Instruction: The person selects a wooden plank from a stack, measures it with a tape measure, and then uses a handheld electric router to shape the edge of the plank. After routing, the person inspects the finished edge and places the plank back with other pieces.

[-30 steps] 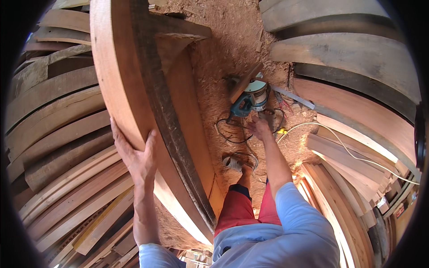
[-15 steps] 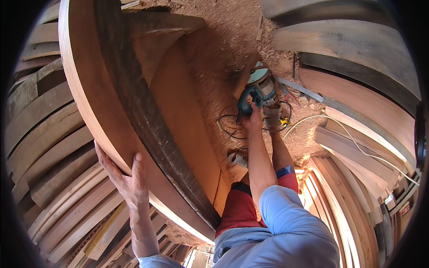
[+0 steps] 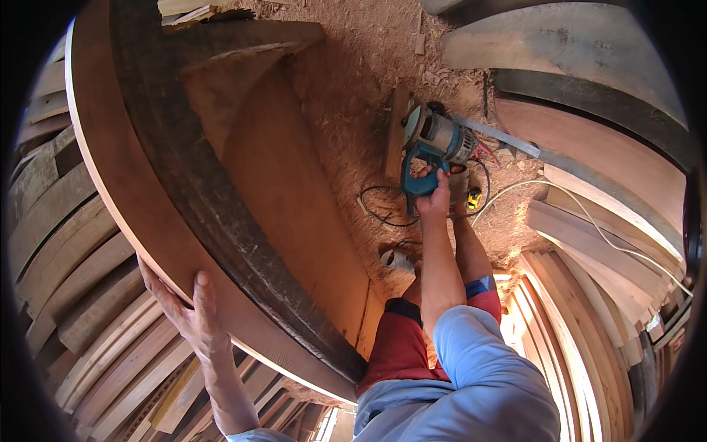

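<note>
My left hand [image 3: 193,313] grips the near-left edge of a long curved timber [image 3: 158,214], thumb on the face and fingers along the outer side. A dark, rough-edged curved strip [image 3: 221,225] runs along this timber's inner side. In my outstretched right hand [image 3: 434,193] is the teal D-shaped handle of a corded router [image 3: 451,140]. It has a grey motor housing, a round pale-teal base and a black knob. A wooden plate [image 3: 396,132] sits against the router's base. My right fingers wrap the handle, some of them hidden.
Stacked curved timbers line the left [image 3: 88,272] and the right [image 3: 589,140]. A pale cable [image 3: 578,202] crosses the right stack; a dark cord [image 3: 368,210] loops near my feet. A metal bar [image 3: 497,135], a yellow-and-black tool [image 3: 473,197] and sawdust lie on the ground.
The router and its wooden plate have turned in my right hand, the motor end swinging rightward. My left hand and the curved timber appear farther left and slightly lower in view.
</note>
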`<state>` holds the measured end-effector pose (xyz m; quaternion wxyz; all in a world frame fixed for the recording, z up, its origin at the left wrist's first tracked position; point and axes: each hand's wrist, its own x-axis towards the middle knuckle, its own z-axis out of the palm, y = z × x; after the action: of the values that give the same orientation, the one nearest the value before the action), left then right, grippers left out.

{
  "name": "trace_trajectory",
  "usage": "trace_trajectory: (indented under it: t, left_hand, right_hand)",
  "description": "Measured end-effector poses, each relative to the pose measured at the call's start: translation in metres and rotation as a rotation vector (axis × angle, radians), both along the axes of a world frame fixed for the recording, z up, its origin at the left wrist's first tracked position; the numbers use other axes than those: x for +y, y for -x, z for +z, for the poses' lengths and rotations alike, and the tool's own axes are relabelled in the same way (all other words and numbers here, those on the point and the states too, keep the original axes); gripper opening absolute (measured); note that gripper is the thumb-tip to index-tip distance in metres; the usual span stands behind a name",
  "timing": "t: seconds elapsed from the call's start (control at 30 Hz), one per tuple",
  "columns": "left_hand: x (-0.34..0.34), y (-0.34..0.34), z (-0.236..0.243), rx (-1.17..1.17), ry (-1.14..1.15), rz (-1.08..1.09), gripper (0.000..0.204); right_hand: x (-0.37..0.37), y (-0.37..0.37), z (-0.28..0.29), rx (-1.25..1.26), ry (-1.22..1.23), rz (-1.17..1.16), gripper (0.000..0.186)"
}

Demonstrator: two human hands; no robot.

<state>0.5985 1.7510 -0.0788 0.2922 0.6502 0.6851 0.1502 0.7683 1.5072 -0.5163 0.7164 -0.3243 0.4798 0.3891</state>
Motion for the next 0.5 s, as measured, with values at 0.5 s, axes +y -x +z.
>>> trace_trajectory:
  t: [0.5]
  left_hand:
    - [0.003, 0.008, 0.008, 0.331, -0.042, -0.041, 0.12]
  right_hand:
    - [0.094, -0.062, 0.134, -0.235, 0.01, 0.373, 0.012]
